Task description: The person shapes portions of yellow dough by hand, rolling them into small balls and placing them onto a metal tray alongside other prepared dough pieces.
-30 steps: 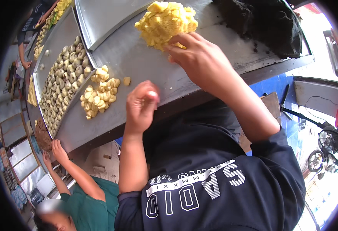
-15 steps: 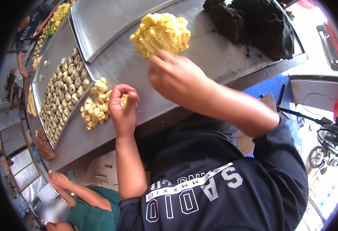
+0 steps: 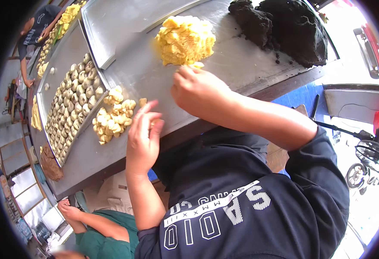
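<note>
A large lump of yellow dough (image 3: 186, 41) sits on the metal table. At its near edge, my right hand (image 3: 202, 90) is closed, its fingertips pinching a bit of the dough. My left hand (image 3: 143, 144) has its fingers apart, slightly blurred, and holds nothing. Just past its fingertips is a small dough piece (image 3: 143, 102), apart from the hand. Left of that hand lies a heap of small yellow dough pieces (image 3: 114, 118), beside the rim of a tray.
A metal tray (image 3: 53, 103) holds rows of round filled balls; another tray (image 3: 112, 32) stands beyond it. A dark mass (image 3: 291, 32) lies at the far right, a brown lump (image 3: 50, 164) at the left. Two people work nearby, one in a green shirt (image 3: 107, 233).
My left hand has opened and let go of a small dough piece, which is now beyond its fingertips. My right hand has shifted slightly right and down along the lump's near edge.
</note>
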Tool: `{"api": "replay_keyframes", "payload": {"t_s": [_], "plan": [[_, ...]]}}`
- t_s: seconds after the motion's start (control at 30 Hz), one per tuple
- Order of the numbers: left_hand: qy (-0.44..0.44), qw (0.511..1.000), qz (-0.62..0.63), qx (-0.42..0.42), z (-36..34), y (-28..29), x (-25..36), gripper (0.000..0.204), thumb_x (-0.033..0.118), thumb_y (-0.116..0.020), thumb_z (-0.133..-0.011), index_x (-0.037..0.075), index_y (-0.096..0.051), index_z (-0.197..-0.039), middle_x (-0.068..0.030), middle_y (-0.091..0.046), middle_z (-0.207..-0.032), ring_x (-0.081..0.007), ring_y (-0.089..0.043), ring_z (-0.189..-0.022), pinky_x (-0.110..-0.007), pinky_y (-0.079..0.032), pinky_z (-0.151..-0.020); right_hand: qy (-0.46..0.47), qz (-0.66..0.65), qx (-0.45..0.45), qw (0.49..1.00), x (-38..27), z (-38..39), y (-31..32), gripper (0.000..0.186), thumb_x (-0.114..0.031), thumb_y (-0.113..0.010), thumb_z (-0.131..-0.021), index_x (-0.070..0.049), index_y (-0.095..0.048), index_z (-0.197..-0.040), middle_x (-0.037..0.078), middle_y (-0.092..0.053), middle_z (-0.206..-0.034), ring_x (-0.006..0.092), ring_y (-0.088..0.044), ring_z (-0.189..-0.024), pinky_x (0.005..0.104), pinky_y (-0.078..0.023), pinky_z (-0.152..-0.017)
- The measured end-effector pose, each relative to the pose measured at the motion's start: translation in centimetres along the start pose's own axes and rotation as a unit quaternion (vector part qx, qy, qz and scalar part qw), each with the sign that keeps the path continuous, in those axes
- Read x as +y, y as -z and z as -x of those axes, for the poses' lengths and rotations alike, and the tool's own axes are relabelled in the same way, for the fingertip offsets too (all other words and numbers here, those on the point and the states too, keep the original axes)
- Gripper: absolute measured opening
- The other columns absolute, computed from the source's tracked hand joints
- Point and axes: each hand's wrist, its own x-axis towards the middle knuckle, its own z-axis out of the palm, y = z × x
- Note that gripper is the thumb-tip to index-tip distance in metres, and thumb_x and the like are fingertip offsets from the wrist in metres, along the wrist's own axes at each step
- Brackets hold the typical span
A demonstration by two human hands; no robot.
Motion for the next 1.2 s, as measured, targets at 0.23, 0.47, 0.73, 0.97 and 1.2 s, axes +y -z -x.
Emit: {"api": "replay_keyframes", "payload": {"t_s": [0.23,0.47,0.73,0.97,1.2], "plan": [[-0.034,0.993,0.083,0.076,-0.4,-2.9,-1.4,0.051,0.003,-0.083,-0.105,0.005,-0.071,-0.155,-0.0163,-0.085,-0.128,-0.0286,-0.082,-0.119,-0.040,-0.064,-0.106,-0.110,-0.258,0.139,0.950,1.8,2.0,-0.5,0.014,-0.012,-0.075,-0.089,-0.006,-0.076,-0.102,0.009,-0.070,-0.108,0.0294,-0.071,-0.109,0.0401,-0.063,-0.096],[-0.018,0.996,0.087,-0.003,-0.9,-1.4,-0.8,0.062,0.009,-0.082,-0.108,0.003,-0.061,-0.166,-0.0128,-0.087,-0.129,-0.0213,-0.080,-0.118,-0.037,-0.063,-0.105,-0.117,-0.241,0.119,0.956,4.4,3.9,-0.7,0.028,-0.013,-0.080,-0.096,-0.009,-0.084,-0.124,0.008,-0.077,-0.124,0.0320,-0.072,-0.115,0.0443,-0.061,-0.102],[0.139,0.924,0.356,0.001,1.0,-2.0,-2.0,0.052,-0.008,-0.085,-0.098,0.000,-0.077,-0.149,-0.0045,-0.078,-0.094,-0.0103,-0.078,-0.095,-0.029,-0.066,-0.087,0.042,-0.247,0.191,0.949,-0.1,4.9,-1.6,0.023,-0.019,-0.072,-0.088,-0.009,-0.080,-0.107,0.006,-0.071,-0.119,0.0273,-0.069,-0.112,0.0396,-0.061,-0.099],[-0.019,0.997,0.023,0.071,1.8,-2.8,-0.9,0.050,0.006,-0.085,-0.102,0.002,-0.075,-0.152,-0.0117,-0.089,-0.116,-0.0294,-0.081,-0.102,-0.044,-0.060,-0.109,-0.021,-0.191,0.191,0.962,1.9,1.8,-2.5,0.012,-0.020,-0.073,-0.093,-0.013,-0.080,-0.100,0.002,-0.071,-0.112,0.0237,-0.068,-0.111,0.0357,-0.061,-0.099],[0.090,0.980,0.174,0.042,3.0,-3.0,2.1,0.054,0.007,-0.070,-0.115,-0.006,-0.055,-0.165,-0.0280,-0.059,-0.170,-0.0392,-0.076,-0.135,-0.048,-0.054,-0.122,-0.110,-0.154,0.183,0.965,1.9,5.2,-1.5,0.017,-0.021,-0.075,-0.090,-0.012,-0.082,-0.102,0.004,-0.076,-0.136,0.0283,-0.067,-0.137,0.0388,-0.060,-0.108]]}}
